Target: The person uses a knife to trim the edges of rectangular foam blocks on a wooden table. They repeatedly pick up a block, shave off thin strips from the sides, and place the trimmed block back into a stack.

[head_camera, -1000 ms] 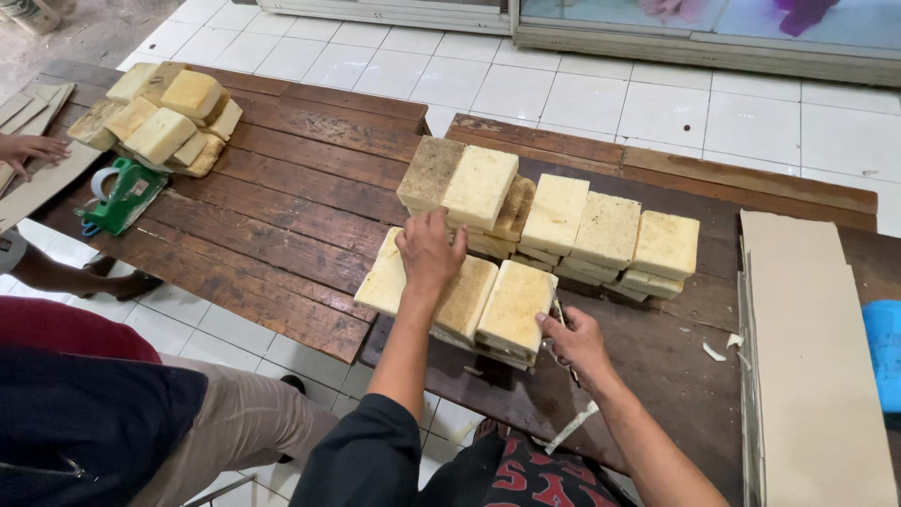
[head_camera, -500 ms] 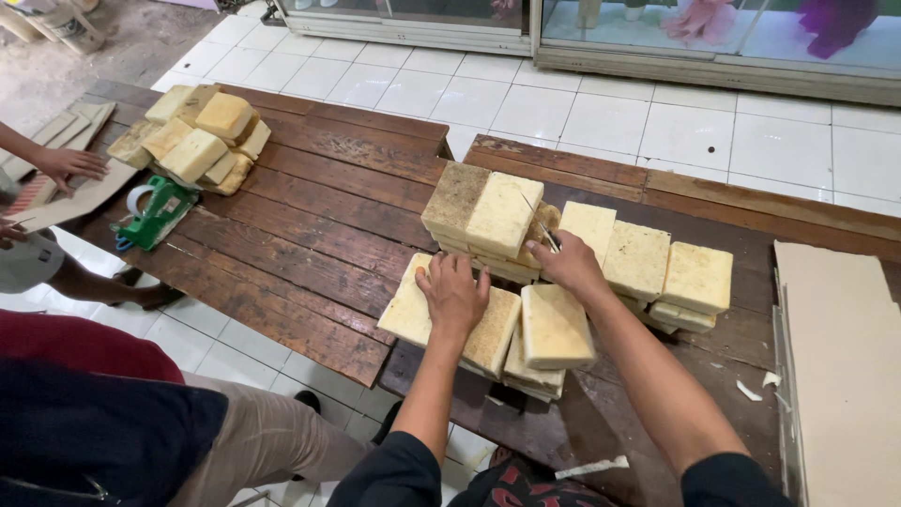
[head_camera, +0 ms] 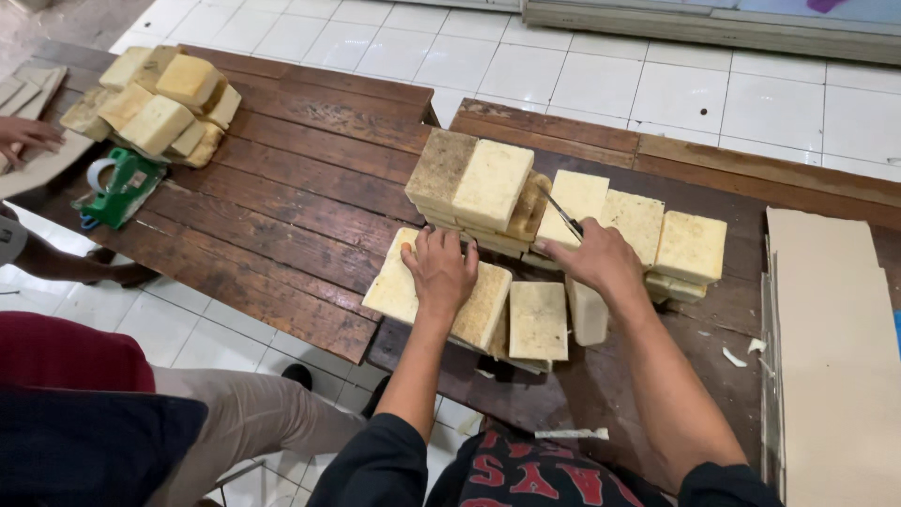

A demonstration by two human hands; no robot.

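Pale yellow rectangular blocks [head_camera: 492, 184] are stacked on a dark wooden table [head_camera: 310, 207]. My left hand [head_camera: 439, 270] presses flat on the front row of blocks [head_camera: 538, 319]. My right hand [head_camera: 593, 257] grips a thin knife [head_camera: 561, 212], whose blade points up and away between the stacked blocks. More blocks [head_camera: 690, 246] lie to the right of that hand.
A second pile of yellow blocks [head_camera: 161, 103] sits at the far left, beside a green tape dispenser [head_camera: 118, 186]. Another person's hand [head_camera: 28, 137] rests on cardboard there. Flat cardboard sheets [head_camera: 832, 338] lie at the right. A seated person's leg [head_camera: 235, 413] is at lower left.
My right hand moved from the near table edge up to the stacks and now holds the knife among the blocks. The left hand stayed on the front blocks.
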